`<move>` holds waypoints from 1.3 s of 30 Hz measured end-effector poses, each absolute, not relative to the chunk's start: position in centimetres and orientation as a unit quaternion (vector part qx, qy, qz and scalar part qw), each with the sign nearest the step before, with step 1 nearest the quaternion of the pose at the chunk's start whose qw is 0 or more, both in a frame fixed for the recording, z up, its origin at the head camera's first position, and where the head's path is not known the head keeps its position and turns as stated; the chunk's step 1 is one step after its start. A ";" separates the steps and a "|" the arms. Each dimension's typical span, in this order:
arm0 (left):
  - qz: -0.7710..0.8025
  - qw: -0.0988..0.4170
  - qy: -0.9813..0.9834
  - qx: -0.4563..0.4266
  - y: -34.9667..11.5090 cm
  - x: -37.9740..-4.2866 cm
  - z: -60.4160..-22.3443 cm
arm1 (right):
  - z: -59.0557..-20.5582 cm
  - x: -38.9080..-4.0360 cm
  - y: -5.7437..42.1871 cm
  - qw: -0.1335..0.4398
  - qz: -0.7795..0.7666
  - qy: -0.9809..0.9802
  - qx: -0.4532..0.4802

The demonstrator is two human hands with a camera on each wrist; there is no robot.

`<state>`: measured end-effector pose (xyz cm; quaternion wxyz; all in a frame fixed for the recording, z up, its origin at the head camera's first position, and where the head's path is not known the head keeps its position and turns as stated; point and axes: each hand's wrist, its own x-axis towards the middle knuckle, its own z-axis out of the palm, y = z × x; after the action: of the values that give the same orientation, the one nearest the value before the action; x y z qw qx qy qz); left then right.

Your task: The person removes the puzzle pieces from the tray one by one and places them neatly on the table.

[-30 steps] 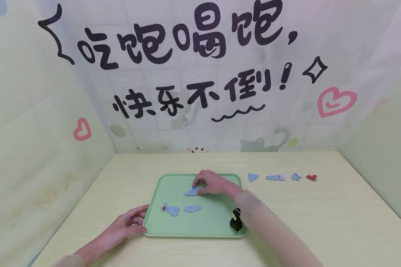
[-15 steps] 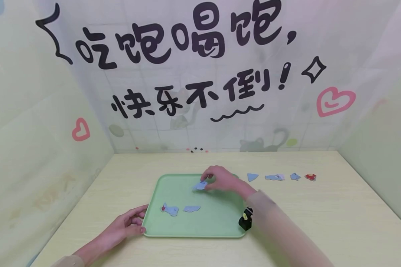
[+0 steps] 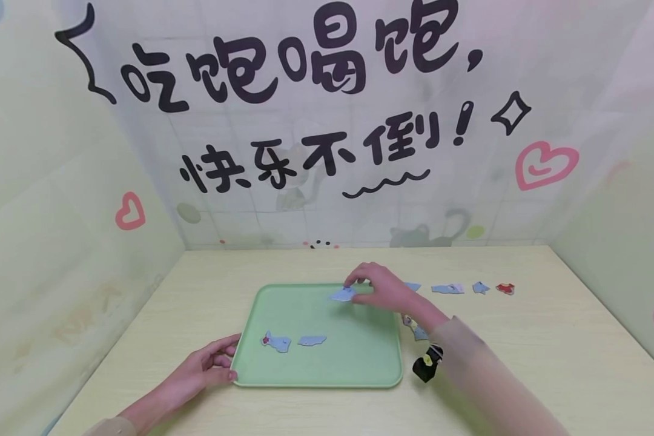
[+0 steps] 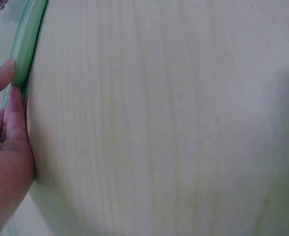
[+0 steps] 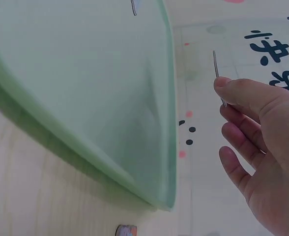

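In the head view my right hand (image 3: 378, 287) pinches a thin blue puzzle piece (image 3: 343, 294) above the back right part of the green tray (image 3: 332, 369). The right wrist view shows this piece (image 5: 216, 64) edge-on between thumb and forefinger, held clear of the tray. My left hand (image 3: 207, 366) holds the tray's left edge near its front corner; in the left wrist view the fingers (image 4: 15, 105) are at the rim. Two blue pieces lie on the tray: one with a red spot (image 3: 277, 343), and a long one (image 3: 312, 341) to its right.
A row of pieces lies on the table behind and right of the tray: a blue one (image 3: 412, 286) partly behind my right hand, a long one (image 3: 448, 289), a small one (image 3: 481, 287), a red one (image 3: 505, 289). Another piece (image 3: 416, 328) shows beside my right forearm.
My right hand has lifted the blue piece and carried it right and back across the tray. A piece right of the tray has come into sight. My left hand stays at the tray's edge.
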<state>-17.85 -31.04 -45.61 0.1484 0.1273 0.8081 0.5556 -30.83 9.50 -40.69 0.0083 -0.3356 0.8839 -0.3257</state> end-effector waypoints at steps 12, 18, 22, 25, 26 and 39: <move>0.539 0.155 0.821 0.103 -30.8 -17.8 -45.5 | -40.2 -29.3 13.4 -0.037 -0.325 0.887 -0.327; 0.537 0.151 0.823 0.106 -30.8 -17.9 -45.5 | -40.3 -28.6 15.4 -0.052 -0.325 0.892 -0.311; 0.537 0.150 0.824 0.103 -30.8 -18.0 -45.5 | -40.4 -28.2 16.7 -0.065 -0.328 0.893 -0.302; 0.537 0.149 0.824 0.102 -30.8 -18.0 -45.5 | -40.6 -27.8 17.8 -0.073 -0.331 0.894 -0.294; 0.536 0.148 0.824 0.105 -30.8 -18.0 -45.5 | -40.7 -27.8 18.1 -0.078 -0.330 0.895 -0.291; 0.536 0.154 0.825 0.091 -30.8 -18.0 -45.6 | -41.8 -26.7 21.9 -0.110 -0.301 0.908 -0.271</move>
<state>-17.97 -30.83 -45.56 0.1538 0.0912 0.8252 0.5358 -26.67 21.88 -41.79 -0.1102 -0.2713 0.9076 -0.3009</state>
